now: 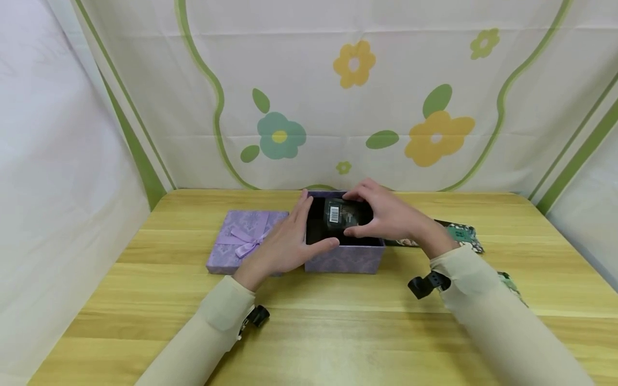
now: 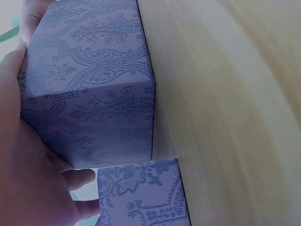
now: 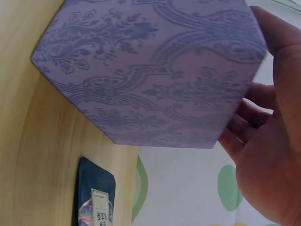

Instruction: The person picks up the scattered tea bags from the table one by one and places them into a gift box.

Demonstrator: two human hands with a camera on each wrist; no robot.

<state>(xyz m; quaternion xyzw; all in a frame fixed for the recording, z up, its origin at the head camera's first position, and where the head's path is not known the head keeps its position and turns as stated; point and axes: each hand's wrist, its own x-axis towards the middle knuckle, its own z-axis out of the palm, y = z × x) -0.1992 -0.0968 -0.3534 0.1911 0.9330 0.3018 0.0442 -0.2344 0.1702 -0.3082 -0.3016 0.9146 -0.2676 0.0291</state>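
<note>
A purple patterned gift box [image 1: 344, 259] stands uncovered on the table, dark inside. My left hand [image 1: 289, 241] rests on its left side, fingers stretched along the left rim and thumb reaching over the front edge. Within the box mouth, my right hand [image 1: 386, 212] holds a black packet [image 1: 341, 214] bearing a white barcode label, between thumb and fingers. From the right wrist, the box wall [image 3: 155, 80] hides the packet. Left of the box lies its purple lid [image 1: 232, 236] with a ribbon bow, partly behind my left forearm.
Right of the box lies a dark printed packet [image 1: 463, 236], partly covered by my right arm. Another greenish packet [image 1: 510, 284] shows behind the right sleeve. A flower-printed cloth [image 1: 318, 80] hangs along the table's back edge.
</note>
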